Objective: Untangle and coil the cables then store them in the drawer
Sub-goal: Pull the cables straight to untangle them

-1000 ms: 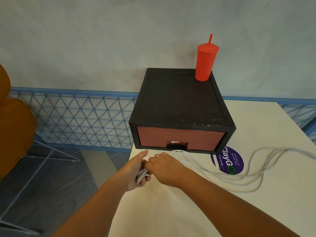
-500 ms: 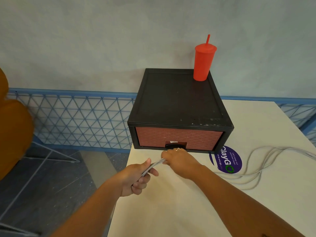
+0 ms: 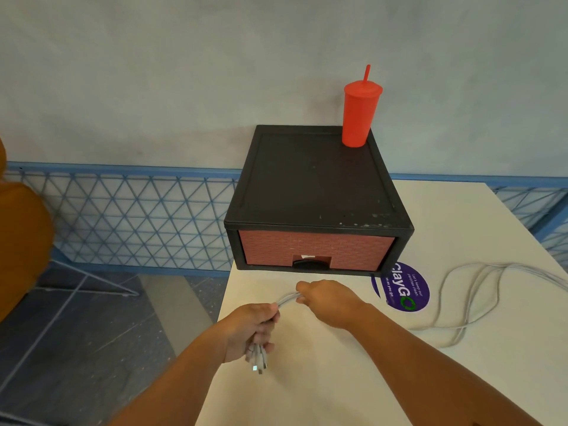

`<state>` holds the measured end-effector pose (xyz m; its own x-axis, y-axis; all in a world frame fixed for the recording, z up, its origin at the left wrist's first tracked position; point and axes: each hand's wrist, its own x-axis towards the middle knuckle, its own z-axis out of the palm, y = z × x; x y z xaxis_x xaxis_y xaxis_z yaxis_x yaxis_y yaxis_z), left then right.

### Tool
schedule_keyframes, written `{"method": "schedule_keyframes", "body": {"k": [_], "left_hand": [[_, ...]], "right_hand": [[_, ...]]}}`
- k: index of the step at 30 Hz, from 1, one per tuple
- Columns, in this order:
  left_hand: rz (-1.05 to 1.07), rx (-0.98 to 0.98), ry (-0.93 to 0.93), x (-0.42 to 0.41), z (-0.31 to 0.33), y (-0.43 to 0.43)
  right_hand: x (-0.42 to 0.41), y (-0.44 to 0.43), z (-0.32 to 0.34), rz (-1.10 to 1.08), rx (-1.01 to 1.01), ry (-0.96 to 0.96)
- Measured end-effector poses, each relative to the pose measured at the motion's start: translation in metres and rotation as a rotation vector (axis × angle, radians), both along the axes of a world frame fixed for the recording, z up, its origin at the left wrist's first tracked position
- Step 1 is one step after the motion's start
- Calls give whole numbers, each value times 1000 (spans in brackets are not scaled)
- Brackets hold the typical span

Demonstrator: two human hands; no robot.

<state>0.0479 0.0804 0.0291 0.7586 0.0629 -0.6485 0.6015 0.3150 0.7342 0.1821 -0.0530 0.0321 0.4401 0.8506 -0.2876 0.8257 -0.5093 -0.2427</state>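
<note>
A bundle of white cables trails over the white table from the right. My left hand is closed on the bundle's end, and the plugs hang out below the fist. My right hand grips the same cables a short way further along, just in front of the drawer unit. The black drawer unit stands at the table's back left, its red drawer shut with a dark handle at the bottom middle.
A red tumbler with a straw stands on the unit's back right corner. A purple round sticker lies on the table right of the drawer. The table's left edge drops to a grey floor; a blue mesh fence runs behind.
My left hand has pulled back and down toward me with the cable ends, now hanging below the fist. My right hand slid along the bundle, and the loose loops at the right have shortened.
</note>
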Motion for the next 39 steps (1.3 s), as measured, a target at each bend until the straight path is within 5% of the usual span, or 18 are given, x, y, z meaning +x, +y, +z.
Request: {"method": "schedule_keyframes", "body": {"k": [4,10,29,39], "left_hand": [[103,92,-13,1,0,4],[484,-51,-54,-15,-10,34],[475,52,118,-25,-34,28],[609,-159,1,-12,-20,34]], "right_hand": [[2,-5,-7,-126,38,123],[16,-37,-25,-305,14,254],[44,-86,-42,-276,-193,-78],[48,-101,-60,-338,-243,-98]]}}
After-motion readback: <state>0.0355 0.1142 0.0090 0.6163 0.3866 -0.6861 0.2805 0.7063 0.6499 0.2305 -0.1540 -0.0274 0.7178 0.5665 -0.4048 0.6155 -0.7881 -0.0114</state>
